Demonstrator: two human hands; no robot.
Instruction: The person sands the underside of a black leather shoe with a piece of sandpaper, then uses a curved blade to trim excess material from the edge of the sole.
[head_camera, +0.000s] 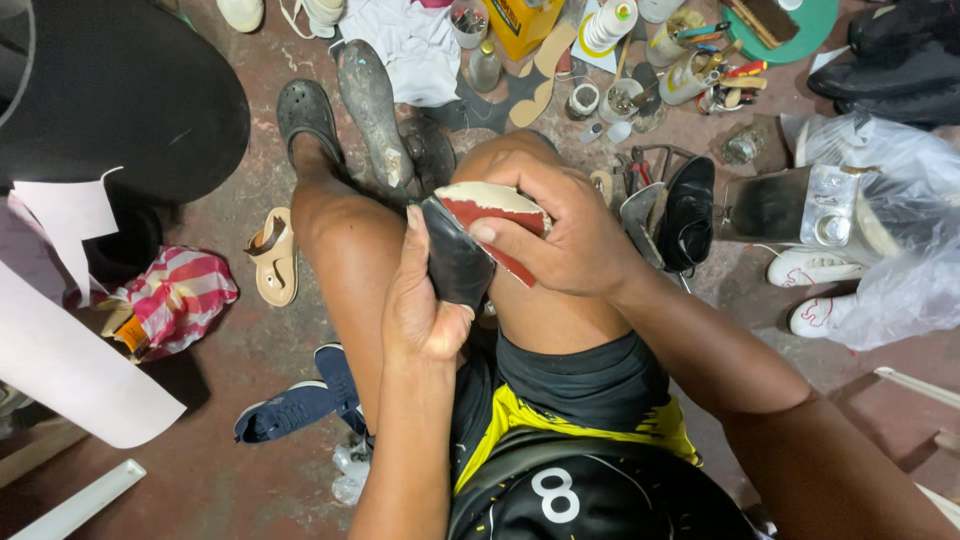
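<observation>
Between my knees I hold a black shoe (455, 262). My left hand (422, 300) grips it from the left side, thumb lying along its upper. My right hand (565, 228) presses a folded red-and-white sheet of sandpaper (490, 203) against the top of the shoe, fingers curled over it. Both hands meet just above my right knee. Most of the shoe is hidden behind my hands.
A metal shoe last (372, 105) stands on the red floor by my sandalled foot (307, 118). A tan sandal (274, 258), blue sneakers (292, 405), a black dress shoe (688, 212), white sneakers (812, 268), a plastic bag (900, 230) and several tools and jars (640, 80) surround me.
</observation>
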